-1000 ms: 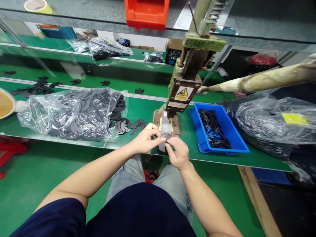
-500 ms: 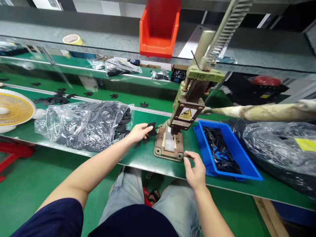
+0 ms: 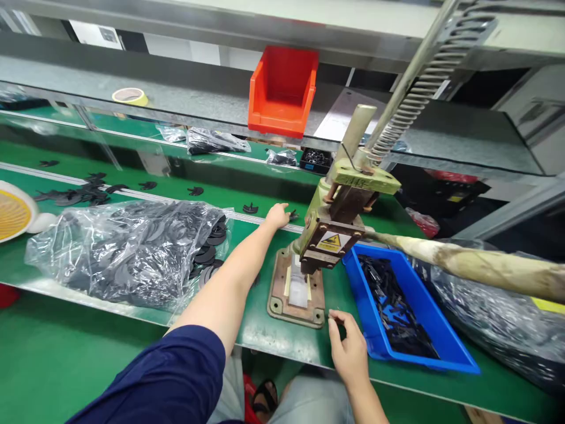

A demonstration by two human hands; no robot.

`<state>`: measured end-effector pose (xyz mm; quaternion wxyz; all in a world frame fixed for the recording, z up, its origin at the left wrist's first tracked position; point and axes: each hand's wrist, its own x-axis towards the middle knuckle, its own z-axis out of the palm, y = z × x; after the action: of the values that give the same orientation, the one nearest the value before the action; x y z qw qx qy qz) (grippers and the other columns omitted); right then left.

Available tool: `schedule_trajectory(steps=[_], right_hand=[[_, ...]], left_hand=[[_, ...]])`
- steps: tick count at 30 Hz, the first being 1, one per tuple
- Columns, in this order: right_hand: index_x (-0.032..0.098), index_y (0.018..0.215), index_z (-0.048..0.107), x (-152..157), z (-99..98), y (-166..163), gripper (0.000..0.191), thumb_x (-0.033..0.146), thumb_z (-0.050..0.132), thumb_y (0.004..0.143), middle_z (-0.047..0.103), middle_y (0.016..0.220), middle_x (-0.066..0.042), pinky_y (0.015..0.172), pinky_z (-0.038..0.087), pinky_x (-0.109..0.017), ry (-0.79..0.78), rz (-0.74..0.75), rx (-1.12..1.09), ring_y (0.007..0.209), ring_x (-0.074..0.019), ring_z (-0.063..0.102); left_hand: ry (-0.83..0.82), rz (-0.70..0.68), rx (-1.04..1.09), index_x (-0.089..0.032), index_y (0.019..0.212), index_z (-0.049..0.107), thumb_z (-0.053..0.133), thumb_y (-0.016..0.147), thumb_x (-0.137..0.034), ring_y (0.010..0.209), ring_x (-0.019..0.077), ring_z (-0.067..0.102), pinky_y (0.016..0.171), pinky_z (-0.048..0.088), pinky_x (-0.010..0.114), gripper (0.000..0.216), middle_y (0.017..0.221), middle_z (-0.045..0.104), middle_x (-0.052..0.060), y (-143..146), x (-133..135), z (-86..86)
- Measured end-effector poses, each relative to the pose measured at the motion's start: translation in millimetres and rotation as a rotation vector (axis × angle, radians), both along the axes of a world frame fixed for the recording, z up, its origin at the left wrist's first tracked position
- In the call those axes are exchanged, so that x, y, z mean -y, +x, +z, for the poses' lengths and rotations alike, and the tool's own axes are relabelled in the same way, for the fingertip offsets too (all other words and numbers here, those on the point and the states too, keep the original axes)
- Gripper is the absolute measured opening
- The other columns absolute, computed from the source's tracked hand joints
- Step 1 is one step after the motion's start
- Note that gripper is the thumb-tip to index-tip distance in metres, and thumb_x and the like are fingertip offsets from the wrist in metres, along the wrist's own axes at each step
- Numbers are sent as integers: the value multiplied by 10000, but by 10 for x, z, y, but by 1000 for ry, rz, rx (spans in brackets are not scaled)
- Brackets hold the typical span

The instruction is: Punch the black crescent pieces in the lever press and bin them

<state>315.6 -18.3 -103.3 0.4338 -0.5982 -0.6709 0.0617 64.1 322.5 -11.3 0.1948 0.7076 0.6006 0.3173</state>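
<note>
My left hand (image 3: 277, 215) reaches far forward to the back strip of the green belt, fingertips closed on a small black flat part (image 3: 292, 215). My right hand (image 3: 348, 347) hovers at the table's near edge, just right of the press base (image 3: 277, 294). Its thumb and curled fingers are pinched together, and I cannot make out what is between them. The green hand press (image 3: 338, 227) stands between my hands, with a white block (image 3: 299, 287) on its base. A blue tray (image 3: 441, 344) of black scraps lies right of the press.
A clear bag of black crescent parts (image 3: 119, 253) lies to the left, with loose ones (image 3: 207, 250) spilling out. The press lever (image 3: 477, 265) juts right over another plastic bag (image 3: 507, 330). An orange bin (image 3: 282, 91) and a tape roll (image 3: 129, 96) sit on the shelf. Loose black parts (image 3: 83, 191) dot the far belt.
My hands were together on a black part at the table edge. The left hand carried it past the press to the far belt; the right hand dropped beside the press base.
</note>
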Motion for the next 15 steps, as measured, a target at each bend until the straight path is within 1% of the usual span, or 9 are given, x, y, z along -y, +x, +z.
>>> schedule_trajectory(steps=[1, 3, 6, 7, 9, 10, 11, 13, 15], right_hand=[[232, 1062, 691, -3, 0, 6, 215, 401, 583, 986, 756, 1053, -80, 870, 619, -384, -6, 2, 1, 988, -224, 732], [232, 1064, 691, -10, -2, 8, 216, 400, 580, 987, 756, 1058, -80, 876, 616, -385, -11, 5, -2, 992, -225, 732], [230, 1068, 693, -12, -2, -35, 223, 400, 570, 990, 755, 1055, -83, 886, 611, -394, -5, 9, -14, 993, -228, 730], [229, 1067, 693, -5, 6, -60, 226, 399, 566, 991, 755, 1053, -83, 892, 610, -396, -3, 11, -19, 994, -227, 729], [228, 1061, 695, 24, 53, -105, 230, 402, 562, 991, 754, 1046, -81, 896, 608, -388, -4, 26, -30, 991, -219, 728], [231, 1056, 698, 43, 98, -107, 230, 407, 567, 988, 753, 1043, -77, 896, 608, -379, -8, 42, -34, 988, -213, 727], [235, 1046, 704, 61, 159, -82, 230, 414, 575, 983, 753, 1041, -73, 898, 606, -370, -13, 60, -38, 984, -206, 726], [242, 1025, 720, 74, 322, 78, 231, 431, 602, 965, 755, 1046, -71, 927, 596, -369, -17, 84, -45, 993, -203, 723], [241, 1023, 732, 16, 506, 403, 253, 457, 627, 944, 760, 1063, -82, 969, 577, -390, -17, 46, -38, 1011, -213, 722]], left_hand=[[-3, -5, -7, -88, 1447, 644, 639, 982, -226, 1407, 285, 579, 1217, 410, 368, 485, 1497, 615, 211, -23, 34, -28], [-3, -18, -21, -86, 1406, 673, 609, 989, -194, 1383, 284, 598, 1215, 423, 376, 435, 1465, 638, 208, -149, 190, -98], [26, -68, -41, -128, 1329, 723, 563, 1007, -186, 1356, 260, 615, 1214, 438, 373, 364, 1413, 682, 155, -458, 634, -217], [52, -96, -52, -148, 1306, 733, 555, 1011, -194, 1349, 251, 617, 1213, 445, 377, 348, 1393, 696, 134, -570, 832, -262], [162, -164, -98, -166, 1265, 742, 546, 1015, -219, 1315, 250, 630, 1198, 471, 410, 322, 1341, 717, 119, -781, 1287, -369], [208, -197, -131, -173, 1264, 738, 538, 1022, -240, 1326, 255, 620, 1199, 473, 434, 322, 1351, 709, 120, -875, 1535, -430], [245, -203, -159, -179, 1264, 735, 528, 1028, -256, 1344, 266, 608, 1202, 472, 462, 324, 1371, 694, 128, -955, 1789, -494], [283, -228, -217, -184, 1281, 723, 560, 1020, -302, 1401, 297, 564, 1237, 431, 514, 329, 1402, 668, 137, -1066, 2283, -626], [269, -242, -256, -193, 1325, 699, 615, 996, -351, 1474, 340, 492, 1248, 404, 566, 375, 1453, 634, 141, -1100, 2701, -749]])
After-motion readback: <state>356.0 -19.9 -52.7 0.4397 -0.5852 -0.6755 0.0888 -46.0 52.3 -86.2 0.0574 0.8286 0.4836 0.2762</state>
